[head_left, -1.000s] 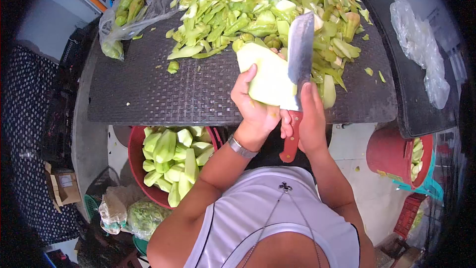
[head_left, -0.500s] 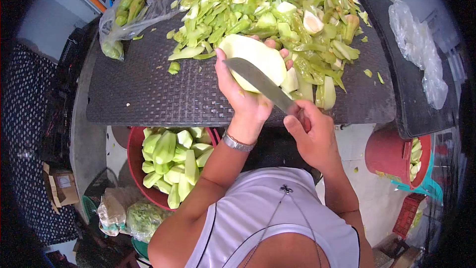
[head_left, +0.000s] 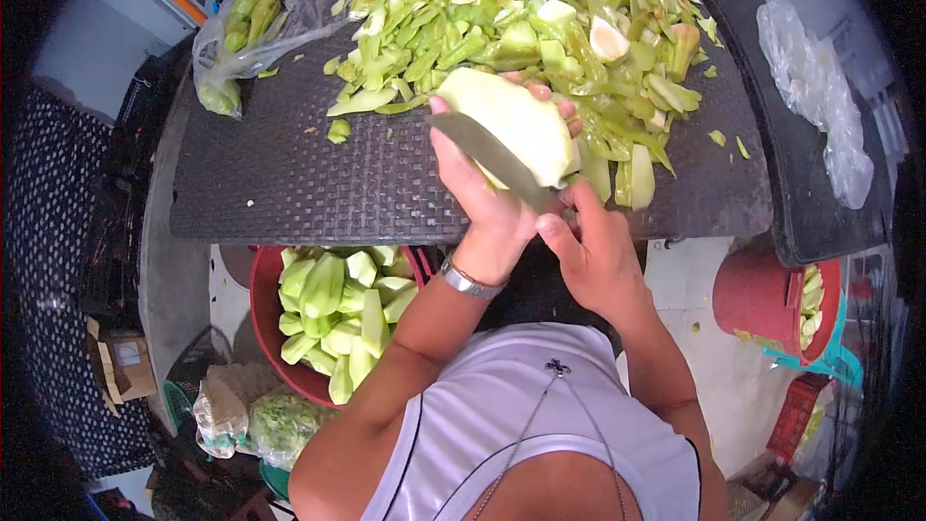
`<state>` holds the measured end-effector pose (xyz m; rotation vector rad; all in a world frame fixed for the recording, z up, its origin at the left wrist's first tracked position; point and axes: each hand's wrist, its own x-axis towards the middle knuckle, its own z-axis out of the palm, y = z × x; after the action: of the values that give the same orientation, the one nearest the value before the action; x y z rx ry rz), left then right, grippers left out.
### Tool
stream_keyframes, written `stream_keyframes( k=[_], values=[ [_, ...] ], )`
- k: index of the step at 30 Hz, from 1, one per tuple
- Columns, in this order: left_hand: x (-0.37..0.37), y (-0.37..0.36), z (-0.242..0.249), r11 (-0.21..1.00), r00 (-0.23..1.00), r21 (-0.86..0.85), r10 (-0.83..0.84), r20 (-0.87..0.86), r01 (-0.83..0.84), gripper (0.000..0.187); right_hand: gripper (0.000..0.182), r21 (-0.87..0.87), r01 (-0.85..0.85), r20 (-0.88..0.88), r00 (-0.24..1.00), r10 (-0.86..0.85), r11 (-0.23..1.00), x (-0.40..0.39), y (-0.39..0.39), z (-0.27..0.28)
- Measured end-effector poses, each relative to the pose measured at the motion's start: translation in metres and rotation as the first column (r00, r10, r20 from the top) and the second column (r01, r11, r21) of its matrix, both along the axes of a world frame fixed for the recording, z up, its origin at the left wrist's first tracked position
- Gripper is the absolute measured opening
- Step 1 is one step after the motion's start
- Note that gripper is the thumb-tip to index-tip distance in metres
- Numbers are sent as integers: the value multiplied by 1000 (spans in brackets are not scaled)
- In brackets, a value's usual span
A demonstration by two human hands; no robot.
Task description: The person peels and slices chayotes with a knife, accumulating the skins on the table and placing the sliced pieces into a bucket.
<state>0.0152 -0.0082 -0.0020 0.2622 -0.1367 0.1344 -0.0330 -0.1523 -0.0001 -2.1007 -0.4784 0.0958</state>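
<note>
My left hand cradles a peeled, pale green papaya from below, its fingertips curling over the far right side. In my right hand is a broad-bladed knife. The blade slants across the near left side of the papaya, its tip by my left thumb. The knife's handle is mostly hidden by my right fingers. Just beyond both hands a large heap of green peelings spreads over the dark woven-pattern tabletop.
Below the table on the left, a red tub holds several peeled pieces. A second red bucket lies tilted at right. Unpeeled fruit sits in a clear plastic bag at the table's left; crumpled plastic lies on the right-hand surface.
My right hand and the knife have moved a little left and nearer the body, the blade now lower along the papaya's side. My left hand and the papaya have shifted slightly right.
</note>
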Motion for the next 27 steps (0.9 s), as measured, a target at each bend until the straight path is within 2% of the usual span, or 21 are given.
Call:
stream_keyframes(
  k=[4,7,9,12,13,16,17,20,24,26,27],
  values=[
    [-11,-15,1,987,992,101,124,1,-123,64,70,124,32,18,999,-34,992,8,6,-2],
    [-15,-26,-2,979,984,112,176,-18,-173,67,74,82,59,40,997,-62,995,11,6,-14],
    [-22,-34,0,979,980,75,193,-45,-190,71,77,117,92,156,982,-110,989,12,11,-15],
    [-24,-38,-4,946,969,228,245,-31,-232,67,74,140,125,249,955,-157,982,12,15,-6],
    [-27,-37,-5,877,938,396,334,-92,-274,58,73,144,131,274,947,-167,981,14,15,-3],
    [-38,-32,-12,568,885,770,465,-9,-291,51,62,19,71,514,855,-71,997,22,16,-13],
    [-38,-35,-14,606,867,724,498,-21,-330,48,59,8,54,454,890,-52,999,21,15,-12],
    [-42,-33,-15,477,843,806,535,50,-350,50,53,-6,5,320,947,-2,1000,15,11,-4],
    [-38,-34,-19,407,786,800,605,126,-441,54,52,92,-87,414,909,41,992,24,11,-5],
    [-36,-33,-19,379,767,793,620,165,-477,55,48,147,-110,400,915,43,983,27,10,-4],
    [-34,-30,-21,415,796,807,596,108,-421,55,44,165,-103,338,940,42,981,26,9,0]
  ],
)
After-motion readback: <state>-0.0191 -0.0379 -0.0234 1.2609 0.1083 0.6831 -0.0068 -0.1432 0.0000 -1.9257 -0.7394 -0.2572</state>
